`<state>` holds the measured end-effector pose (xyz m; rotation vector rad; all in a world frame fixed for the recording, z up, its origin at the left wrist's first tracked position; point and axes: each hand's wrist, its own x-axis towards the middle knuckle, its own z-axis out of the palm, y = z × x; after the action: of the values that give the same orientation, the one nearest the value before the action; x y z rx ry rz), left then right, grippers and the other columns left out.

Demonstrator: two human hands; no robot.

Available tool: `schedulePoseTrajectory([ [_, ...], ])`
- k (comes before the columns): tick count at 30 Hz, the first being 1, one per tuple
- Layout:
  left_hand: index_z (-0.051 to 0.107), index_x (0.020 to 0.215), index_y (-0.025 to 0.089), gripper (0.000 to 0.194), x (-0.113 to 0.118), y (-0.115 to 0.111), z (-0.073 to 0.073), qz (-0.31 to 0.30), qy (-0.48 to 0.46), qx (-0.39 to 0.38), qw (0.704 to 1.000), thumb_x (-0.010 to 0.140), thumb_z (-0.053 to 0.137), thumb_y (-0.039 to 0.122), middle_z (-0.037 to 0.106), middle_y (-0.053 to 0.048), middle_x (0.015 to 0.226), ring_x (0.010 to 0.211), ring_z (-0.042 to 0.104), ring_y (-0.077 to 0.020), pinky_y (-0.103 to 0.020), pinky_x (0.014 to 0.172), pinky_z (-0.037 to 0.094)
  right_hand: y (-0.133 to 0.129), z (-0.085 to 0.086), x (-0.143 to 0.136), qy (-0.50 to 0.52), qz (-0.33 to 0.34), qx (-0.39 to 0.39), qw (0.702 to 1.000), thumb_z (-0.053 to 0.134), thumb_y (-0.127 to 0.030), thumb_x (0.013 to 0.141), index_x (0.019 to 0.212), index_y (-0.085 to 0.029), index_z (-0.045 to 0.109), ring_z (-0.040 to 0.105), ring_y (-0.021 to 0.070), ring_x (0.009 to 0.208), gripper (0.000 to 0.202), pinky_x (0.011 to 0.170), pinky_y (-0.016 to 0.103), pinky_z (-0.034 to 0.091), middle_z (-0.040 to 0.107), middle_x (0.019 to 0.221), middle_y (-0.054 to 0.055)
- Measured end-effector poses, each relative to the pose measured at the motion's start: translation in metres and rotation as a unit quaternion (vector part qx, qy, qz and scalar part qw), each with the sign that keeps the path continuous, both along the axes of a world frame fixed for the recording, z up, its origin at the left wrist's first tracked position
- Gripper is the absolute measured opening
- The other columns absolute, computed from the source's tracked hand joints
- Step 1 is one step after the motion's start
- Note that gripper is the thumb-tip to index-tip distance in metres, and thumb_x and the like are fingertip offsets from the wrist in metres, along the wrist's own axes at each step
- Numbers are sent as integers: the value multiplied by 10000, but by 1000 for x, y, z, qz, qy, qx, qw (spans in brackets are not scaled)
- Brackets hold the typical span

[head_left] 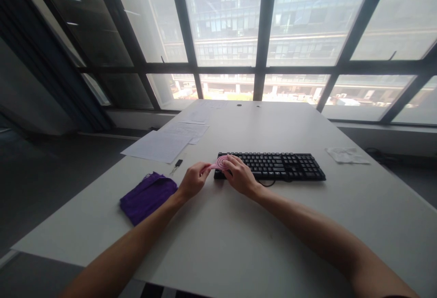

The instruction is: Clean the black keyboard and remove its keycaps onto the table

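Observation:
In the head view, a pink round thing [223,162] with concentric rings and a narrow strip on its left side is held above the left end of a black keyboard [283,166]. Its exact kind is not clear. My left hand [195,178] pinches the narrow strip between thumb and fingers. The fingers of my right hand [240,175] close on the round part from the right, hiding some of it. Below both hands the keyboard lies flat, a black cable showing at its near edge.
A folded purple cloth [148,197] lies left of my left forearm, near a small black-and-white item [177,165]. Paper sheets [160,145] spread over the left side of the white table [232,248]. A crumpled clear wrapper [346,155] rests at right. Windows stand beyond the far edge.

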<state>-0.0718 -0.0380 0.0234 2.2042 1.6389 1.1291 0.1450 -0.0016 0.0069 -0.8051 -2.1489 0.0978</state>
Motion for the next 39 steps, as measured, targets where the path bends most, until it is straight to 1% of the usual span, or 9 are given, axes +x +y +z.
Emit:
schedulePoseTrajectory([
  [4, 714, 1001, 176, 323, -2, 0, -1, -3, 9, -8, 1000, 923, 569, 454, 756, -76, 945, 827, 694, -216, -297, 758, 536, 1, -1, 0, -4, 3, -2, 1000, 556, -235, 968, 1199, -201, 650, 513, 266, 1317, 252, 1072, 437, 486, 607, 1348, 129],
  [8, 715, 1003, 169, 325, -3, 1, -3, -9, 11, -16, 1000, 893, 614, 457, 761, -80, 955, 851, 706, -226, -305, 784, 547, 1, 1, 1, -8, 8, 1, 1000, 565, -218, 959, 1182, -189, 659, 512, 271, 1321, 244, 1076, 443, 484, 614, 1339, 137],
  [14, 719, 1014, 178, 345, -4, 4, -7, -9, 2, -21, 1000, 909, 586, 479, 764, -82, 973, 852, 708, -225, -309, 790, 554, 0, 3, 0, -6, 6, 3, 1000, 562, -223, 962, 1181, -191, 664, 514, 271, 1324, 243, 1067, 455, 490, 611, 1349, 153],
  [19, 728, 997, 185, 321, -3, 3, -5, -8, -1, -20, 1000, 918, 586, 462, 764, -64, 949, 826, 703, -214, -289, 757, 541, 1, 1, 0, -5, 4, 4, 1000, 564, -222, 961, 1189, -198, 657, 512, 266, 1324, 247, 1074, 444, 485, 608, 1353, 140],
  [25, 725, 993, 179, 312, -1, 2, -3, -1, 5, -5, 1000, 922, 585, 448, 758, -71, 944, 824, 691, -215, -293, 764, 532, 0, 4, 0, -9, 1, 5, 1000, 551, -236, 970, 1174, -182, 660, 520, 270, 1306, 237, 1078, 435, 481, 617, 1329, 141],
  [29, 724, 977, 178, 300, -1, 1, -2, -4, 1, -12, 1000, 907, 592, 438, 761, -70, 939, 826, 701, -219, -293, 767, 538, -2, 5, 0, -11, 0, 4, 1000, 542, -234, 972, 1165, -186, 660, 516, 270, 1305, 231, 1061, 428, 492, 622, 1319, 136],
  [34, 712, 932, 176, 240, -3, 0, -2, -10, 5, -33, 999, 898, 588, 378, 751, -51, 872, 786, 701, -206, -277, 726, 535, -6, 7, 0, -23, 5, 4, 1000, 556, -245, 966, 1154, -195, 659, 525, 277, 1280, 220, 1042, 420, 502, 629, 1310, 125],
  [39, 719, 971, 173, 283, -2, 2, -3, -5, 2, -16, 1000, 911, 589, 418, 753, -65, 922, 820, 699, -209, -282, 748, 536, -3, 5, -1, -18, -2, 1, 1000, 539, -255, 984, 1146, -194, 666, 516, 269, 1292, 215, 1047, 413, 496, 629, 1307, 123],
])
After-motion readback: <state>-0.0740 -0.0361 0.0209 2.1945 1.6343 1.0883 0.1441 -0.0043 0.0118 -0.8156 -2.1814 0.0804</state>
